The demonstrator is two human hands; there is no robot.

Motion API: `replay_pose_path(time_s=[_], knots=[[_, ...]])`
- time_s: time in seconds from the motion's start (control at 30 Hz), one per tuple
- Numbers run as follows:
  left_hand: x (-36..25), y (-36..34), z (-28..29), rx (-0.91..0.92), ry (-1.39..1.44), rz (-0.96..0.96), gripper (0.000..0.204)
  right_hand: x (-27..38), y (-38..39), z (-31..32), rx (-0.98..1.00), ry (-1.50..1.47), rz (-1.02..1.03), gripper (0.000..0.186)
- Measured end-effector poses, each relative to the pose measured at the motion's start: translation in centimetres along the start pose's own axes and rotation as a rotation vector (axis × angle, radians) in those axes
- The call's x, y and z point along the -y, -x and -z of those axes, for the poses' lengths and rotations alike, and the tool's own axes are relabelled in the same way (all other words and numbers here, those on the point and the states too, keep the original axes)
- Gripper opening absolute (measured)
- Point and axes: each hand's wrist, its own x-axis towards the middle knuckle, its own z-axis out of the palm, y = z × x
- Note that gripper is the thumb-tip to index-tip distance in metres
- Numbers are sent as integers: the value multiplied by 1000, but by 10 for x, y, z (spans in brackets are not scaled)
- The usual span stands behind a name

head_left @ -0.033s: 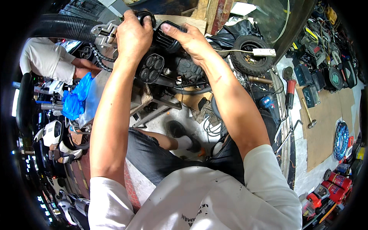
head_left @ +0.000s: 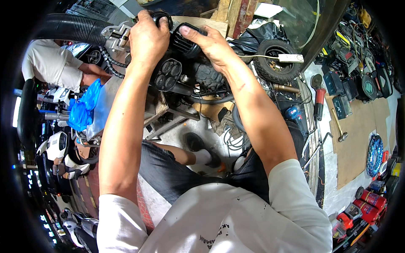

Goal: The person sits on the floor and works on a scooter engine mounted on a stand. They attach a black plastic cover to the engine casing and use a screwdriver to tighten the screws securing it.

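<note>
My left hand (head_left: 147,39) is closed over the top of a black lamp unit (head_left: 168,76) with several round lenses in its face. It is mounted at the front of a two-wheeler. My right hand (head_left: 211,42) grips the black finned housing (head_left: 185,44) on the unit's right side, thumb on top. Both forearms reach up from the lower edge. A ribbed black hose (head_left: 110,62) and a silver bracket (head_left: 116,33) sit just left of my left hand. A knobbly tyre (head_left: 206,75) lies under my right wrist.
Another person in a white shirt (head_left: 50,63) crouches at the left beside a blue plastic bag (head_left: 84,105). A small wheel (head_left: 276,59), an angle grinder (head_left: 318,99), a hammer (head_left: 339,126) and a blue coil (head_left: 373,154) lie to the right. My shoe (head_left: 202,149) rests on the concrete floor.
</note>
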Motion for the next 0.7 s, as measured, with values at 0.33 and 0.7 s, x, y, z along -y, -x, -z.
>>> replay_pose_path(time_s=[0.33,0.7], knots=[[20,-20,6,174,-26,61,58,-20,6,6,131,-280,-112,95],[-23,-35,38,564,-120,87,44,-49,-1,21,114,-382,-71,53]])
